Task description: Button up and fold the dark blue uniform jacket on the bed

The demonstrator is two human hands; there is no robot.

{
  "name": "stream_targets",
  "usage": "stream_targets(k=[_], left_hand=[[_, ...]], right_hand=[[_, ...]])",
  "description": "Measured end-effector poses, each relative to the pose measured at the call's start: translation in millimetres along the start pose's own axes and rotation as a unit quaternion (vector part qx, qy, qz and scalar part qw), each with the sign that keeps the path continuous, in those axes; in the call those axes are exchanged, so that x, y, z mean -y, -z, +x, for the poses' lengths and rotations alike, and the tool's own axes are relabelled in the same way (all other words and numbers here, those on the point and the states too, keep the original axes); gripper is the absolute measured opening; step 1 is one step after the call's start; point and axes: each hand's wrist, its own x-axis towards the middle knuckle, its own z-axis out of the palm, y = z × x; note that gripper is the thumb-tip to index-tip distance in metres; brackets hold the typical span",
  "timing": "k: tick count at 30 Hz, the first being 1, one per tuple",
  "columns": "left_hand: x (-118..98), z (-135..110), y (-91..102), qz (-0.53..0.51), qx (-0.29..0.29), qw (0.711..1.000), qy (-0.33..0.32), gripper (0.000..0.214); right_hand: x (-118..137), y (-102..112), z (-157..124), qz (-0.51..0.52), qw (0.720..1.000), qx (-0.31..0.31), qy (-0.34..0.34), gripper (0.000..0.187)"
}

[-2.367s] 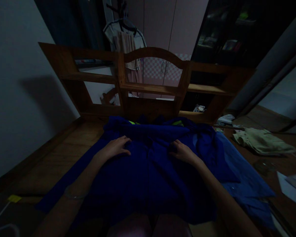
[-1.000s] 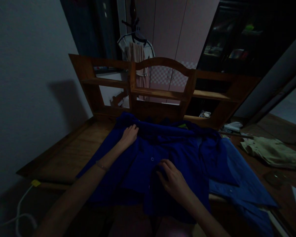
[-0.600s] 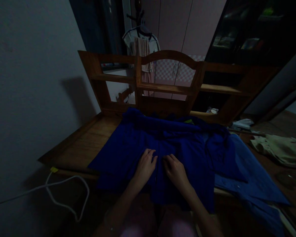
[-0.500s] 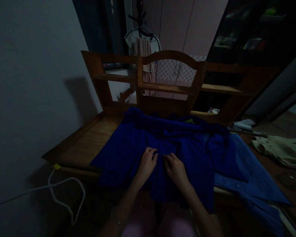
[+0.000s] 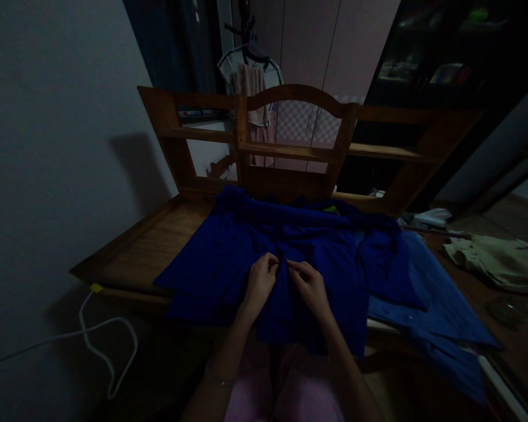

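Note:
A deep blue garment [image 5: 229, 252], perhaps a shirt or jacket, lies spread over the wooden desk and hangs past its front edge. My left hand [image 5: 262, 276] pinches the cloth beside a dark slit near the garment's middle, thumb and forefinger together. Just across that slit, my right hand [image 5: 308, 282] has its fingertips closed at the cloth. A small gap separates the two hands. Dim light hides the fine detail of the edges between the fingers. A lighter blue denim garment [image 5: 440, 305] lies partly under the deep blue one on the right.
The wooden desk [image 5: 158, 240] carries a shelf frame [image 5: 290, 153] along its back. Pale folded cloth [image 5: 497, 258] and a glass vessel [image 5: 513, 309] sit at the far right. A white cable [image 5: 110, 321] loops at the left, near the wall.
Both hands have moved slightly up the garment, and their fingers have closed at the cloth. A dark opening now shows between them. The camera view has shifted a little.

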Motion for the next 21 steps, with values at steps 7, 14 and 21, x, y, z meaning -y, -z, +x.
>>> stream_targets(k=[7,14,21], left_hand=[[-3,-1,-19.8,-0.203,0.002,0.978,0.046,0.012],[-3,-5,-14.7,-0.276,0.016,0.958,0.075,0.017],[-6,-4,-11.4,-0.306,0.017,0.947,0.094,0.016]], right_hand=[[4,2,-2,0.019,0.999,-0.045,-0.001,0.023],[7,2,1,0.005,0.997,-0.077,-0.013,0.02],[6,2,5,0.069,0.995,-0.038,-0.066,0.02]])
